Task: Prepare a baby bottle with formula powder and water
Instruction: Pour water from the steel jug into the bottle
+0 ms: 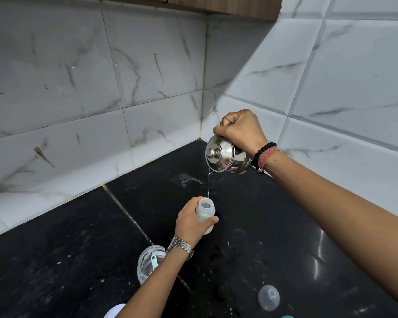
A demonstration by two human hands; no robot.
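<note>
Here, one kettle (pixel 226 157), one bottle (pixel 206 213).

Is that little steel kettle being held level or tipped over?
Tipped. The right hand tilts the steel kettle so its lid faces sideways, and a thin stream of water falls toward the open baby bottle.

White marble-look wall tiles (pixel 147 65) meet in a corner behind a glossy black stone tabletop (pixel 274 237); dark wood cabinet (pixel 228 5) overhead, right wall brighter lit.
</note>
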